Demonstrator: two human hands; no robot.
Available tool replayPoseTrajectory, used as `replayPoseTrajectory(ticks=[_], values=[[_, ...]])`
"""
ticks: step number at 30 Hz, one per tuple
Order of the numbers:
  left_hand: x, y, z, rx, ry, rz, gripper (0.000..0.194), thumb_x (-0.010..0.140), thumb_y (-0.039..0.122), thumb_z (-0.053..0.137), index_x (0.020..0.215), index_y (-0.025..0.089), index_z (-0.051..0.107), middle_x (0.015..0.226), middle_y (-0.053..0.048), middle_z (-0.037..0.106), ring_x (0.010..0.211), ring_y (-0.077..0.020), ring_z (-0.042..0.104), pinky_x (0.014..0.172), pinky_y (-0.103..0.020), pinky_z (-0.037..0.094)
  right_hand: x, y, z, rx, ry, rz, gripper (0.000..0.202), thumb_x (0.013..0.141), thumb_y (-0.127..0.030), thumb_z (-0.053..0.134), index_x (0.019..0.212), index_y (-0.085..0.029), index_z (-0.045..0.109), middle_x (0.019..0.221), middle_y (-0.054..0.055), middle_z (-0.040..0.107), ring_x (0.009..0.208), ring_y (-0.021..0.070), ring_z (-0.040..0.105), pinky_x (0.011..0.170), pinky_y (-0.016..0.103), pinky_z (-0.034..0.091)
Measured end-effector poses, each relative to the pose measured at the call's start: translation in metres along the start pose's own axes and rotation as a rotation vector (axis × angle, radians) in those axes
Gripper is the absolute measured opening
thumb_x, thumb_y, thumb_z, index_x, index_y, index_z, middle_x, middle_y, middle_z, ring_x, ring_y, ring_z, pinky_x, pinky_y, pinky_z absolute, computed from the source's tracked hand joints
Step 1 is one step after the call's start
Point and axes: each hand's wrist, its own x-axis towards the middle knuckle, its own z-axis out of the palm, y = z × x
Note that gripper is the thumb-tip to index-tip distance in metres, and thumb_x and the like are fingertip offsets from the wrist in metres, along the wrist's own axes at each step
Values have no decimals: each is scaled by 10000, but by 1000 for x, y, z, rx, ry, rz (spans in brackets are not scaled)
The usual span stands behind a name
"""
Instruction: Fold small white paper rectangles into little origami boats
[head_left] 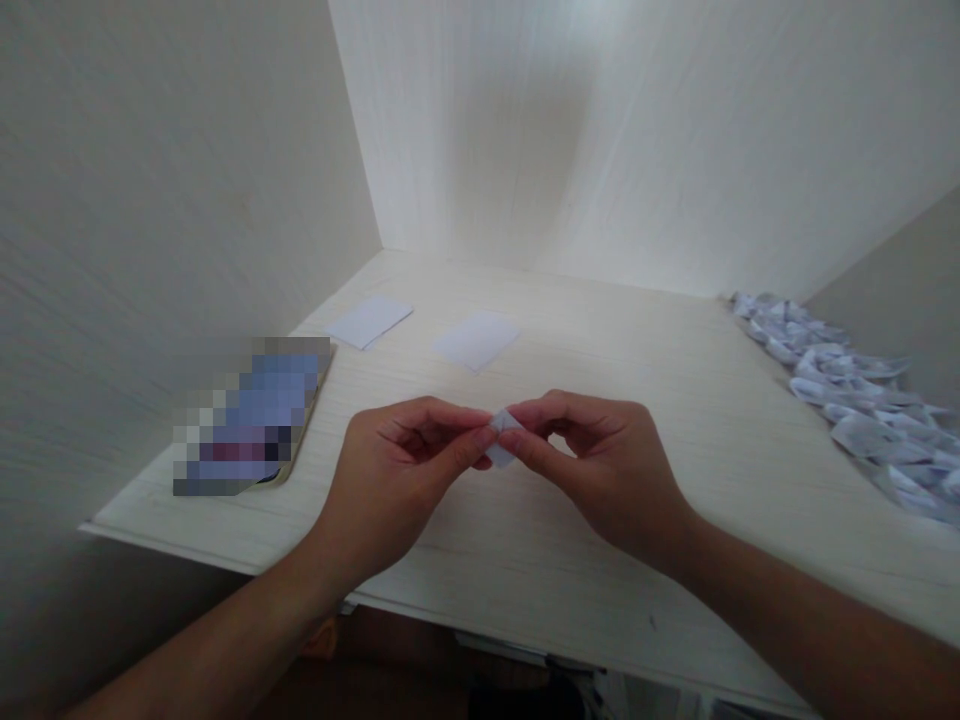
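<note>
A pale wood-grain tabletop (570, 590) is enclosed by light panels at the back and on both sides. Above it, near its front edge, a small folded piece of white paper (505, 452) is pinched between the thumbs and fingers of the left hand (409, 455) and the right hand (600, 455), the two thumb tips brought close together on its near face. Beyond the fingertips, a flat white sheet (478, 340) is laid on the surface, with a white paper stack (371, 320) just to its left. Farther left of the fingers, a smartphone (262, 410), its screen pixelated, is placed by the side panel. Well to the right of the fingers, many folded paper pieces (862, 390) are heaped in a long row along the opposite side.
</note>
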Motion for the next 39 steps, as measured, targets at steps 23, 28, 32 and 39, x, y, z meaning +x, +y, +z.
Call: replayPoseTrajectory(ticks=[23, 28, 32, 39], values=[[3, -6, -2, 10, -7, -80, 102, 780, 173, 807, 789, 179, 705, 679, 8, 765, 620, -111, 723, 609, -179, 575, 12, 10, -9, 78, -73, 179, 242, 754, -293, 839, 928, -157, 741, 713, 21, 750, 634, 141, 670, 597, 280, 500], [1, -9, -4, -102, -31, -133, 243, 717, 151, 858, 904, 185, 706, 796, 7, 793, 715, -123, 756, 682, -195, 603, 14, 13, -15, 171, -55, 180, 298, 713, -317, 871, 929, -165, 733, 723, 31, 760, 662, 168, 712, 654, 317, 552], [0, -8, -3, -88, -28, -122, 216, 746, 188, 852, 901, 176, 701, 760, 9, 775, 659, -129, 750, 629, -198, 603, 13, 12, -14, 162, -76, 191, 284, 731, -321, 865, 938, -166, 748, 748, 48, 776, 680, 177, 725, 665, 326, 562], [1, -5, -2, -30, -1, -60, 125, 805, 203, 810, 831, 177, 691, 679, 37, 725, 580, -110, 719, 540, -168, 579, 13, 13, -11, 258, -133, 242, 253, 723, -338, 880, 878, -173, 768, 778, 44, 784, 711, 166, 733, 694, 314, 575]])
